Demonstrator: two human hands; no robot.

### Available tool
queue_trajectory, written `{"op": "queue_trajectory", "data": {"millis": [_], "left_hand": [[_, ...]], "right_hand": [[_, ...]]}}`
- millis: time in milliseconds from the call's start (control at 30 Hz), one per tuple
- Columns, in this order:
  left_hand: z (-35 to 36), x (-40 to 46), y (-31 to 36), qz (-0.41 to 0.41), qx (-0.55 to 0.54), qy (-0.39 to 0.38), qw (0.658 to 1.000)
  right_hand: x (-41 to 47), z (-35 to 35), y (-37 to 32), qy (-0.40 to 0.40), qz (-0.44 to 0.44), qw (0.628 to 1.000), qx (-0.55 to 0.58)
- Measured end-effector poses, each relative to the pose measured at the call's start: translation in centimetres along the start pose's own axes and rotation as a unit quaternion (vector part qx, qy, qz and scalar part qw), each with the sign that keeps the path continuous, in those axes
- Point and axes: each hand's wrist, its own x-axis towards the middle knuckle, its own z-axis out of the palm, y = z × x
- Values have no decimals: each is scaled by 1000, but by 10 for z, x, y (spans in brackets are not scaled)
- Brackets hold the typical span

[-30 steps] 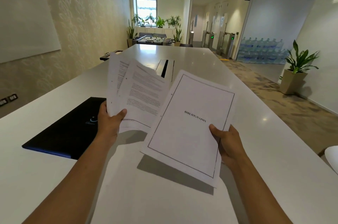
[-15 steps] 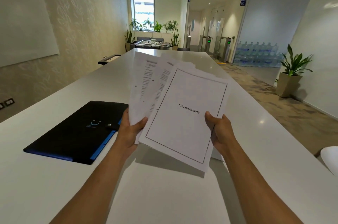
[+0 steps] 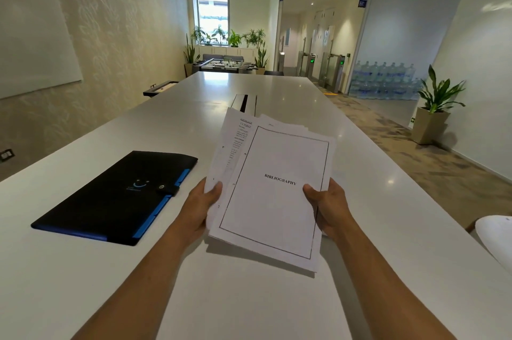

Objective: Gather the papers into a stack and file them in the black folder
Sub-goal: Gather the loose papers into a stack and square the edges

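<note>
Several white papers (image 3: 271,190) are held above the white table (image 3: 388,228) as one loose stack, the top sheet printed "BIBLIOGRAPHY" inside a black border. My left hand (image 3: 201,208) grips the stack's left edge and my right hand (image 3: 328,205) grips its right edge. The sheets underneath stick out at the upper left, not squared up. The black folder (image 3: 116,197) with blue edging lies shut on the table to the left of my left hand, its snap tab fastened.
A cable slot (image 3: 245,102) is set into the table beyond the papers. A white rounded object (image 3: 496,240) pokes in at the right edge. A potted plant (image 3: 433,112) stands on the floor at the right.
My hands have come together, closing the fanned sheets into one stack under the bibliography page. The folder has not moved on the table.
</note>
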Motion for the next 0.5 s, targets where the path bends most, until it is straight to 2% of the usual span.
{"op": "queue_trajectory", "data": {"millis": [100, 233, 500], "left_hand": [[-1, 3, 13, -3, 5, 13, 1000], [0, 8, 34, 37, 64, 17, 997], [24, 10, 60, 175, 151, 92, 969]], "right_hand": [[3, 0, -5, 21, -55, 997, -51], [-3, 4, -22, 24, -145, 979, -142], [-17, 18, -53, -1, -257, 957, -131]]}}
